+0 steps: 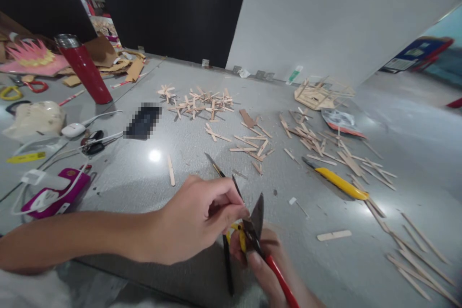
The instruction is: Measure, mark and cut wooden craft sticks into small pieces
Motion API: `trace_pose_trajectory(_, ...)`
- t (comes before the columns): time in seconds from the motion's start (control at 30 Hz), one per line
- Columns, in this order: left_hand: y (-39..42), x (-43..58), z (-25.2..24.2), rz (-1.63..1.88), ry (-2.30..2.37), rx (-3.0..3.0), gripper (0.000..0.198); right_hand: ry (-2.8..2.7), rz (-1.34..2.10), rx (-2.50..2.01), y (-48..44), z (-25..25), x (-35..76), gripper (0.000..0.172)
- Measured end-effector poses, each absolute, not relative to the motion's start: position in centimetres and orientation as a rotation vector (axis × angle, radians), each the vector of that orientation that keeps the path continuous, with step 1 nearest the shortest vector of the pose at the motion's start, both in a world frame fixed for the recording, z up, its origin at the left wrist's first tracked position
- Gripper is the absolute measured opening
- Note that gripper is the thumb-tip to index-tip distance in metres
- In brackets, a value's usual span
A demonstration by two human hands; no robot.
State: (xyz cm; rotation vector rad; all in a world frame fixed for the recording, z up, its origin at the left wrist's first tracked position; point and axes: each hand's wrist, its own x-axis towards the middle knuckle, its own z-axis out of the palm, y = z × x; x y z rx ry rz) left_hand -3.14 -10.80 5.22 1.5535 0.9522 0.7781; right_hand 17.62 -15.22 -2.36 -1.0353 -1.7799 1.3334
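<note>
My right hand (269, 260) is closed around red-handled scissors (279, 276), their broad dark blades pointing up and away from me. Just left of the blades, my left hand (202, 216) pinches thumb against fingers; whatever lies in the pinch is too small or hidden to name. Its fingertips meet the blade area. A yellow piece (241, 238) shows between the two hands, partly covered by fingers. Below it runs a thin black rod-like part (227, 267). Beyond my left hand, a slim dark pointed tool (215, 164) lies partly hidden.
Craft sticks in star-like clusters (205, 103) and loose piles (308, 134) lie beyond my hands. At right is a yellow utility knife (341, 183). A red bottle (86, 72), a phone (143, 121), cables and a purple power strip (68, 187) stand left. A stick frame (317, 94) is at back.
</note>
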Motion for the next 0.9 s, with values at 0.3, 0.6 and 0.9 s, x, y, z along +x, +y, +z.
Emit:
trace_pose_trajectory(0.3, -11.4, -2.6, 4.1, 0.826, 0.928, 1.453, 0.018, -1.565, 1.441, -0.998, -15.8, -3.8, 16.9, 0.051)
trace_pose_trajectory(0.6, -11.9, -2.1, 3.4, 0.903, 0.874, 1.294, 0.018, -1.477, 1.547, -0.910, -15.6, -2.5, 15.9, 0.058)
trace_pose_trajectory(0.9, -12.3, -1.7, 2.4, 0.926, 0.869, 1.286, 0.020, -1.370, 1.605, -0.846, -16.1, -3.5, 15.8, 0.055)
